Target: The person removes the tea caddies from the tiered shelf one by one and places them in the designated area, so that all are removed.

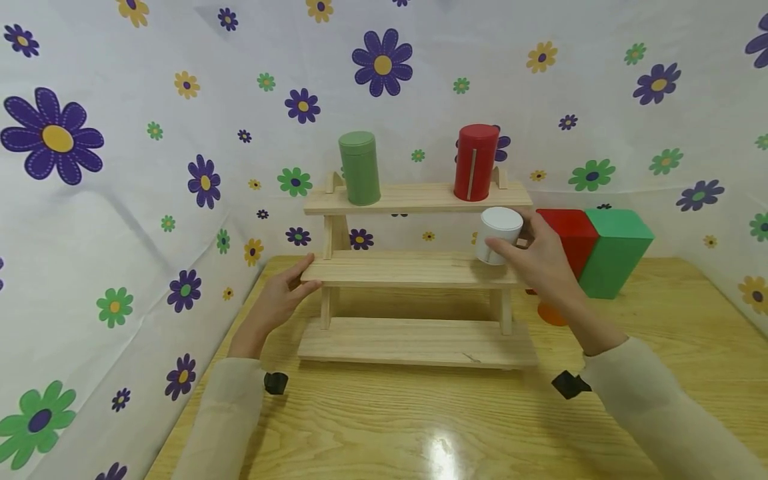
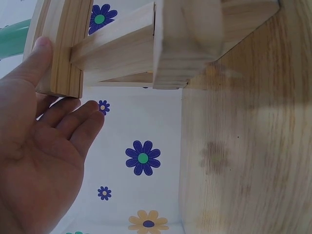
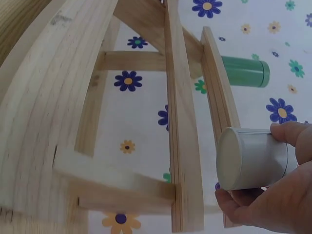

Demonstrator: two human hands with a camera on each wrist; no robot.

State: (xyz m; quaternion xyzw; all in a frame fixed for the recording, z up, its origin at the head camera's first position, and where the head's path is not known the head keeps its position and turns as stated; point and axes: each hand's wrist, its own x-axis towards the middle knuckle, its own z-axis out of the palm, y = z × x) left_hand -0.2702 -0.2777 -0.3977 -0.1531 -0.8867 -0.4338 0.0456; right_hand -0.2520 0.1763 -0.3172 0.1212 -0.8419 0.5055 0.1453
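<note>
A small white canister (image 1: pixel 495 248) is in my right hand (image 1: pixel 537 257), gripped between thumb and fingers. It hangs over the right end of the middle board of a three-step wooden display stand (image 1: pixel 396 269). In the right wrist view the underside of the white canister (image 3: pixel 229 158) shows, with a gap between it and that board. My left hand (image 1: pixel 279 297) holds the left end of the same board. The left wrist view shows the thumb on the board's face (image 2: pixel 61 53) and the fingers bent at its end. A green canister (image 1: pixel 360 170) and a red canister (image 1: pixel 476 163) stand upright on the top board.
Right of the stand, a red box (image 1: pixel 573 233) and a green box (image 1: pixel 618 250) stand side by side on the wooden table (image 1: pixel 372 427). Partly behind my right arm sits an orange object (image 1: pixel 549 313). A flower-print cloth (image 1: pixel 420 100) rises behind and at the sides.
</note>
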